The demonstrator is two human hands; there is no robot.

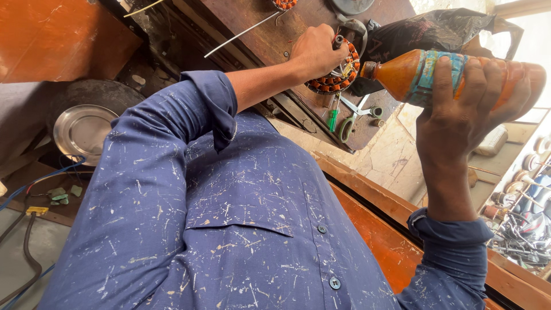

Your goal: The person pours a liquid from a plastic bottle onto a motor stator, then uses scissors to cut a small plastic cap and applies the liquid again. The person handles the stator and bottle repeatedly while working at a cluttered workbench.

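Observation:
My left hand [314,51] reaches forward and rests on a round motor stator with copper-orange windings [338,79] that lies on a dark wooden bench [270,34]. Its fingers pinch a small dark part at the stator's top edge. My right hand [459,112] is raised at the right and grips an orange plastic bottle with a blue label [442,74]. The bottle lies tilted, its open neck pointing at the stator. My blue, paint-flecked shirt fills the lower part of the view.
Green-handled scissors [348,123] and a green screwdriver [333,117] lie just below the stator. A black plastic bag [430,31] sits behind the bottle. A thin metal rod [241,34] crosses the bench. A steel plate [83,132] and cables [28,212] lie at left.

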